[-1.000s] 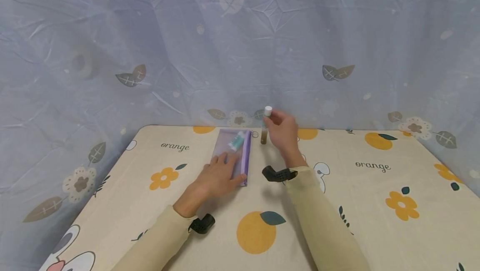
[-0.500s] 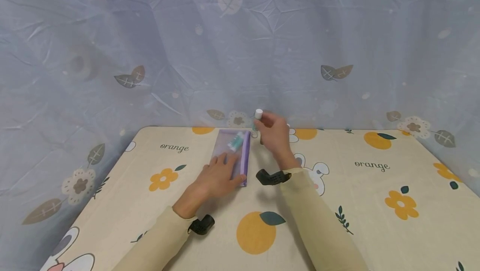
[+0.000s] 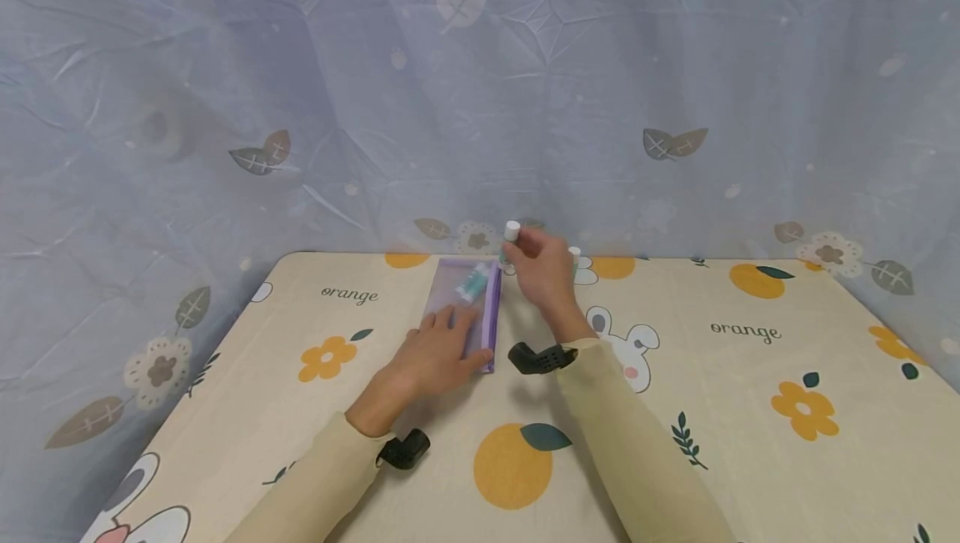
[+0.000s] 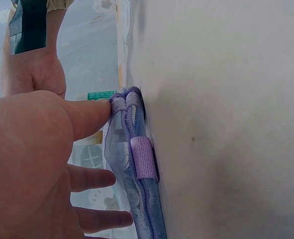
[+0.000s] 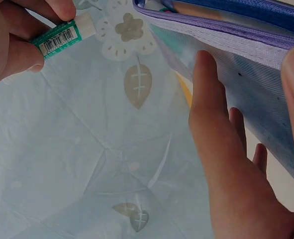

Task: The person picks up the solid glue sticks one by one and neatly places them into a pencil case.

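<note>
In the middle of the head view, the left hand lies with fingers spread on a purple mesh pouch — a green-and-white tube shows through its upper part. Just beside the pouch's upper right corner, the right hand pinches a small tube, white end up — its green label has a barcode. Another white-topped tube shows just right of that hand.

"orange", twice, on the tablecloth
</note>
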Action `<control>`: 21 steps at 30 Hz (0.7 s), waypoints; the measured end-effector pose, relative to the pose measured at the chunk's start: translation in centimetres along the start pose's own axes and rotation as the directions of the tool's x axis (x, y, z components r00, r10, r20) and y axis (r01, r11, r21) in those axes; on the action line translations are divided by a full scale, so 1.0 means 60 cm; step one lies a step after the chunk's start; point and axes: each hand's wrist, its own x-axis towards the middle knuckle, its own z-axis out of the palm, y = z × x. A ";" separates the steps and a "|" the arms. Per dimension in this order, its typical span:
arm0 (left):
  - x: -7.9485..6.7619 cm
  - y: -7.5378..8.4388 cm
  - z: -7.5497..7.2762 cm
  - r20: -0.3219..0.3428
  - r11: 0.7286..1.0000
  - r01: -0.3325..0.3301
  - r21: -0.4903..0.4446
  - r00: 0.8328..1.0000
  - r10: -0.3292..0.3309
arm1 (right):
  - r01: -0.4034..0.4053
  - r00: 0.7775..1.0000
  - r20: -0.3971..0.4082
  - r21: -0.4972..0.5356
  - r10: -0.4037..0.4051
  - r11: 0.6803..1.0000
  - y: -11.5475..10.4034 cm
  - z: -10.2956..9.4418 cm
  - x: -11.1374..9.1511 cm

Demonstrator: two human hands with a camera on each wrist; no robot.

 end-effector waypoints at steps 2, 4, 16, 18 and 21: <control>0.001 -0.001 0.000 -0.003 1.000 -0.002 0.004 1.000 0.002 | 0.003 1.000 -0.004 -0.007 -0.003 1.000 0.001 0.001 0.000; 0.001 -0.001 0.001 -0.005 1.000 -0.004 0.005 1.000 0.004 | 0.005 1.000 -0.004 -0.012 -0.005 1.000 0.003 0.002 0.000; -0.001 -0.001 0.001 -0.005 1.000 -0.004 0.005 1.000 0.004 | 0.003 1.000 0.004 -0.025 -0.003 1.000 0.025 0.012 0.003; -0.001 -0.001 0.001 -0.008 1.000 -0.007 0.006 1.000 0.007 | 0.002 1.000 0.012 -0.024 -0.002 1.000 0.029 0.014 0.004; -0.001 -0.002 0.001 -0.010 1.000 -0.010 0.006 1.000 0.010 | 0.002 1.000 0.017 -0.028 -0.002 1.000 0.033 0.017 0.005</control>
